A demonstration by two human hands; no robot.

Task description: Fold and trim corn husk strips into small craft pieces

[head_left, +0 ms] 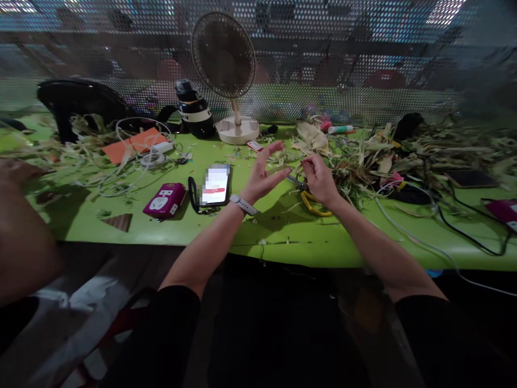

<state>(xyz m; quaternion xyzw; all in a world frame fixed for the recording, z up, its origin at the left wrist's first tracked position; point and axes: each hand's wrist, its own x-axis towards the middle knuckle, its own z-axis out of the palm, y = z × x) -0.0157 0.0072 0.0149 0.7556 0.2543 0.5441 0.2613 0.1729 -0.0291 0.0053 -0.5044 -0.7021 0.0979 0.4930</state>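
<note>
My left hand [260,178], with a pale watch [243,205] on its wrist, hovers over the green table. Its fingers are spread and nothing shows between them. Just to its right, my right hand [320,180] is closed in a pinch. A thin greenish strip shows by those fingertips, but I cannot tell whether they hold it. Below my right hand lies a yellow-handled cutting tool [314,209], partly hidden by the hand. Dry leaves and stalks [355,167] are heaped beside it. A lit phone [215,185] with a black strap lies left of my left hand.
A fan [237,129] and a black bottle [196,116] stand at the back before a perforated screen. A purple box [165,200], an orange sheet [131,145] and a white cable [155,157] lie leftward. Another person's arm [22,231] reaches in at far left. Cables cross the right side.
</note>
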